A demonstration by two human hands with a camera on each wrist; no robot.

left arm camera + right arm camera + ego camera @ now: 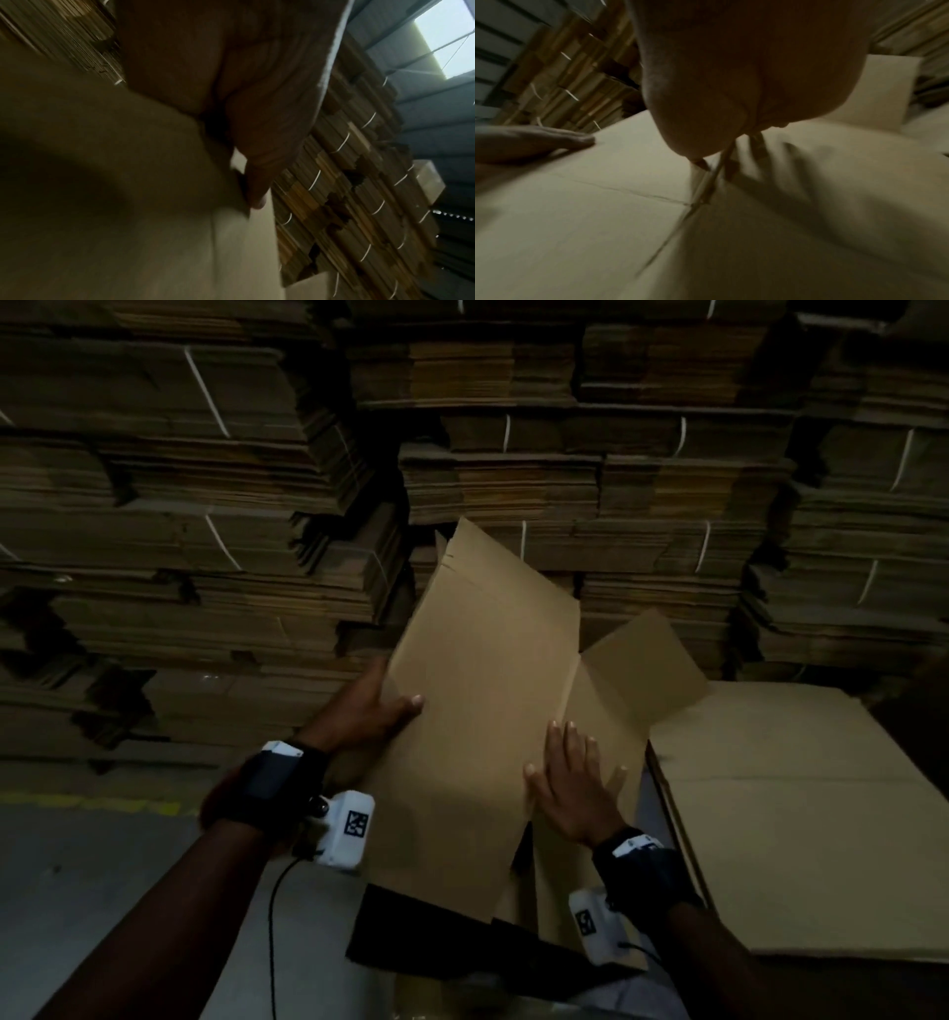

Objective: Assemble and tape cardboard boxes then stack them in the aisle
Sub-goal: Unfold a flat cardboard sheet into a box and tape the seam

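Both hands steady tan, seemingly half-unfolded cardboard box, flaps splayed

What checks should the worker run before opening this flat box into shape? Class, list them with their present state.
1. Left hand grips the box edge: ok.
2. Right hand lies flat on the box panel, fingers straight: ok.
3. Far flap free to swing: ok.
4. Box squared up: not ok, only partly open.
5. Tape within reach: cannot tell, none in view.
6. Spare flat sheet beside it, not snagging: ok.
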